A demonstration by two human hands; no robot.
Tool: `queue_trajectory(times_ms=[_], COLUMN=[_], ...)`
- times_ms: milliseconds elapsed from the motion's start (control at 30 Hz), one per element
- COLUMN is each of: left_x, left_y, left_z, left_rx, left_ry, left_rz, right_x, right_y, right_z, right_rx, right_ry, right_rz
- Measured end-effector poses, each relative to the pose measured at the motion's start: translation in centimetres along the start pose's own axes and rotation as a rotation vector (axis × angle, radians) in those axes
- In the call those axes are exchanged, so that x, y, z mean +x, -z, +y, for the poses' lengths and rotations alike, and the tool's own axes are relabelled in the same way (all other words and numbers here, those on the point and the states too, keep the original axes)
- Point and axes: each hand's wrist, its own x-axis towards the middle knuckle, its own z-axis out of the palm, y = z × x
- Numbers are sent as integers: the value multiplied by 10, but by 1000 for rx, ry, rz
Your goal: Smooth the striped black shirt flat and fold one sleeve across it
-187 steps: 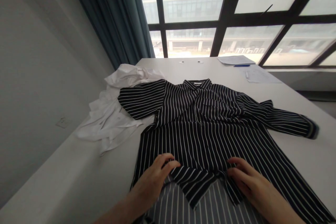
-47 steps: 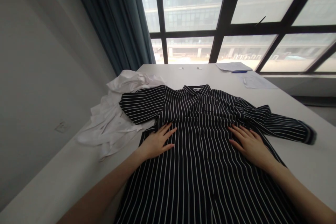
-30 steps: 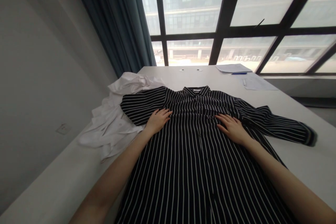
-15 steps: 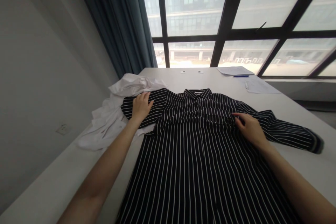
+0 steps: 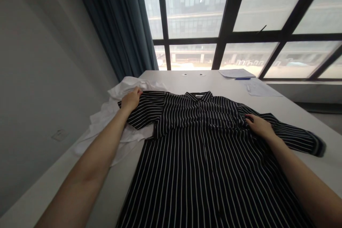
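A black shirt with white stripes [image 5: 184,164] lies front up on the white table, its collar pointing at the window and its lower part running toward me. My left hand [image 5: 130,99] pinches the upper edge of the left-side sleeve, fingers closed on the fabric. At the opposite side, my right hand [image 5: 259,125] has its fingers closed on the cloth near the chest and armpit. The right-side sleeve stretches out past that hand to a dark cuff. White garments [image 5: 103,119] lie crumpled under and beside the left-side sleeve.
The white table [image 5: 171,80] reaches to the window. Papers [image 5: 233,73] and a blue pen [image 5: 242,78] lie at its far right, with another sheet [image 5: 263,89] nearer. A blue curtain [image 5: 120,21] and a wall with a socket [image 5: 60,135] stand on the left.
My left hand has moved left along the sleeve, from lying on it to gripping its upper edge. The sleeve is pulled outward. My right hand has shifted slightly right.
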Motion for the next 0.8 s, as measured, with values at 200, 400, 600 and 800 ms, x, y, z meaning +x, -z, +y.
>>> queue_trajectory(times_ms=[200, 400, 600, 800], left_x=[26, 19, 21, 38], left_y=[14, 1, -13, -41], left_z=[-5, 22, 61, 76], left_rx=[47, 77, -63, -237], left_ry=[135, -83, -324, -227], left_rz=[138, 214, 234, -26], right_x=[11, 25, 61, 90], right_y=[-2, 6, 17, 6], right_z=[-2, -5, -10, -28], right_rx=[44, 69, 109, 110], right_ry=[54, 5, -52, -73], right_rz=[-20, 67, 92, 8])
